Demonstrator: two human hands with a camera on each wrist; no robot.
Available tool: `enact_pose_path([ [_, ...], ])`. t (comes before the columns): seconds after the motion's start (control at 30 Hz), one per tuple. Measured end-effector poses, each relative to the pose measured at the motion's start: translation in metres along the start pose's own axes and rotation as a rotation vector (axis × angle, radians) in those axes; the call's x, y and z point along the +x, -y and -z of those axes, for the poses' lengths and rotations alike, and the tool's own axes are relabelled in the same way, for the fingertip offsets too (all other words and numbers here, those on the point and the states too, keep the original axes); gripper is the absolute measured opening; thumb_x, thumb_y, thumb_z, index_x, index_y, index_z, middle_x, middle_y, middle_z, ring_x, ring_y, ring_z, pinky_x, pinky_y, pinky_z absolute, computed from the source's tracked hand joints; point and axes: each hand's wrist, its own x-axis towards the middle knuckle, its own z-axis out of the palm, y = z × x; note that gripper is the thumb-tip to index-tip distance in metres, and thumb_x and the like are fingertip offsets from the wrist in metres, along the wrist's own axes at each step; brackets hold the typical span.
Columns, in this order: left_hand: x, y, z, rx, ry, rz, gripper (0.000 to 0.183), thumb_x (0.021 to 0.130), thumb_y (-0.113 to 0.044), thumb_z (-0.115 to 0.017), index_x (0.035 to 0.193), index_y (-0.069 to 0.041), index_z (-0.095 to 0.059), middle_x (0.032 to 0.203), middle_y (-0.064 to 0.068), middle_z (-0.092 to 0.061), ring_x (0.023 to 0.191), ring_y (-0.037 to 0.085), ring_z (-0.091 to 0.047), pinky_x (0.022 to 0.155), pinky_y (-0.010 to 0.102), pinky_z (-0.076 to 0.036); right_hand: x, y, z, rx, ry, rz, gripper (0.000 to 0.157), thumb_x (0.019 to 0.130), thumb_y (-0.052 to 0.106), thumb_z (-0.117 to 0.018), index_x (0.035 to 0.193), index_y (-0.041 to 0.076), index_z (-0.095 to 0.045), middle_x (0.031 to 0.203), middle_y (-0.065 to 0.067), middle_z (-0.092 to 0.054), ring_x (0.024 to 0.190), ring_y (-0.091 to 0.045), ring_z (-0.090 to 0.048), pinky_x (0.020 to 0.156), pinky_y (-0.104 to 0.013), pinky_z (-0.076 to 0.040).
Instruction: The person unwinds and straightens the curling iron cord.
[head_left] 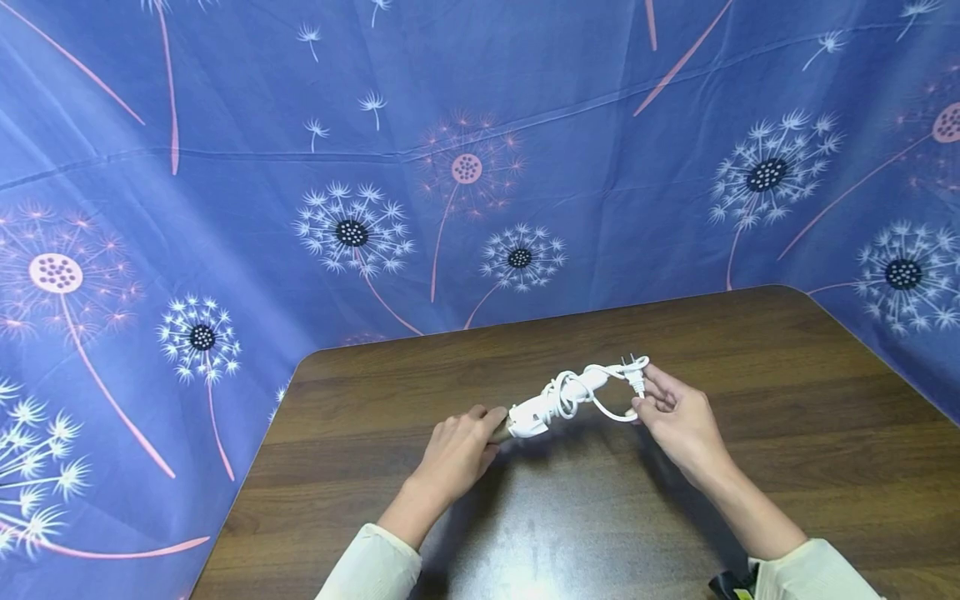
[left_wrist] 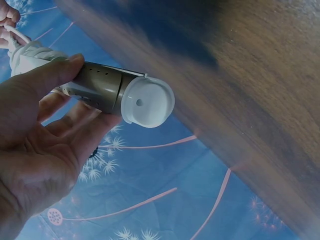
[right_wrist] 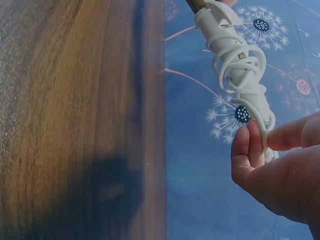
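Note:
A white-handled curling iron [head_left: 529,413] is held above the table, its power cord [head_left: 567,393] wound in loops around the handle. My left hand [head_left: 457,454] grips its brown metal barrel [left_wrist: 97,85], which has small holes and a white end cap [left_wrist: 150,102]. On the other side, my right hand [head_left: 686,425] pinches a loop of the cord [right_wrist: 264,132] between thumb and fingers. Beside those fingers, the two-pin plug [head_left: 634,377] points upward in the head view. The right wrist view shows the handle [right_wrist: 212,27] with the coils around it.
Beneath both hands lies a dark wood-grain table [head_left: 360,517] with rounded far corners. A blue cloth [head_left: 562,167] printed with dandelions hangs behind and beside it. Near the right sleeve [head_left: 810,575], a small black item [head_left: 726,585] shows at the bottom edge.

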Motion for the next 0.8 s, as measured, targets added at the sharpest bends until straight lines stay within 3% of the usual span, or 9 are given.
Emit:
enact_pose_path([
  [0.17,-0.0009,0.0004,-0.0001,-0.002,-0.016,0.005,0.038,0.074,-0.015,-0.082,0.103,-0.014,-0.057,0.09,0.004,-0.064,0.065,0.023,-0.063,0.048,0.034,-0.045,0.001,0.0001,-0.001,0.049,-0.014,0.017,0.053,0.091,0.0,-0.056,0.141,-0.01,-0.038,0.121,-0.031,-0.059,0.078,0.002,-0.063,0.072,-0.017,-0.052],
  [0.27,-0.0008,0.0001,0.0,-0.007,-0.022,0.004,0.039,0.075,-0.015,-0.082,0.104,-0.014,-0.057,0.091,0.004,-0.064,0.067,0.023,-0.063,0.049,0.035,-0.045,0.0015,0.0,-0.0023,0.069,-0.069,0.034,0.05,0.093,0.006,-0.059,0.138,-0.007,-0.043,0.107,-0.01,-0.069,0.069,-0.005,-0.066,0.068,-0.02,-0.053],
  [0.37,-0.0002,-0.0007,0.0004,-0.015,-0.022,0.001,0.04,0.075,-0.015,-0.081,0.107,-0.014,-0.057,0.092,0.003,-0.064,0.068,0.023,-0.064,0.05,0.035,-0.046,0.0018,-0.0005,-0.0031,0.098,-0.128,0.047,0.047,0.094,0.01,-0.061,0.135,-0.007,-0.048,0.093,0.011,-0.07,0.064,-0.006,-0.065,0.065,-0.023,-0.054],
  [0.43,0.0003,-0.0009,0.0008,-0.022,-0.025,-0.001,0.042,0.075,-0.015,-0.082,0.109,-0.015,-0.058,0.092,0.003,-0.064,0.069,0.023,-0.064,0.05,0.036,-0.047,0.0019,-0.0005,-0.0031,0.109,-0.149,0.056,0.046,0.093,0.009,-0.062,0.134,-0.008,-0.049,0.09,0.017,-0.069,0.062,-0.005,-0.065,0.063,-0.023,-0.054],
  [0.53,0.0006,-0.0006,0.001,-0.025,-0.026,-0.003,0.043,0.074,-0.015,-0.082,0.11,-0.015,-0.059,0.093,0.003,-0.064,0.07,0.022,-0.065,0.051,0.036,-0.048,0.0019,-0.0001,-0.0023,0.106,-0.141,0.057,0.046,0.092,0.006,-0.061,0.134,-0.009,-0.048,0.092,0.011,-0.07,0.063,-0.003,-0.065,0.061,-0.022,-0.054],
  [0.63,0.0002,-0.0001,0.0009,-0.029,-0.024,-0.006,0.043,0.074,-0.015,-0.082,0.111,-0.016,-0.059,0.094,0.003,-0.065,0.071,0.022,-0.065,0.053,0.037,-0.049,0.0017,0.0013,-0.0012,0.108,-0.114,0.054,0.047,0.091,0.002,-0.06,0.135,-0.01,-0.047,0.103,-0.011,-0.071,0.066,-0.001,-0.064,0.06,-0.021,-0.054],
  [0.73,-0.0003,0.0001,0.0007,-0.034,-0.023,-0.007,0.044,0.074,-0.015,-0.082,0.112,-0.016,-0.06,0.094,0.003,-0.065,0.07,0.023,-0.065,0.052,0.037,-0.049,0.0017,0.0024,0.0007,0.114,-0.085,0.05,0.048,0.092,0.0,-0.058,0.136,-0.01,-0.045,0.115,-0.029,-0.062,0.07,0.003,-0.064,0.06,-0.019,-0.053],
  [0.8,0.0003,0.0003,0.0004,-0.036,-0.027,-0.008,0.044,0.074,-0.015,-0.082,0.112,-0.016,-0.059,0.093,0.003,-0.065,0.07,0.023,-0.065,0.052,0.037,-0.049,0.0019,0.0027,0.002,0.111,-0.069,0.05,0.048,0.092,0.0,-0.057,0.138,-0.009,-0.044,0.121,-0.032,-0.056,0.074,0.006,-0.063,0.062,-0.018,-0.053],
])
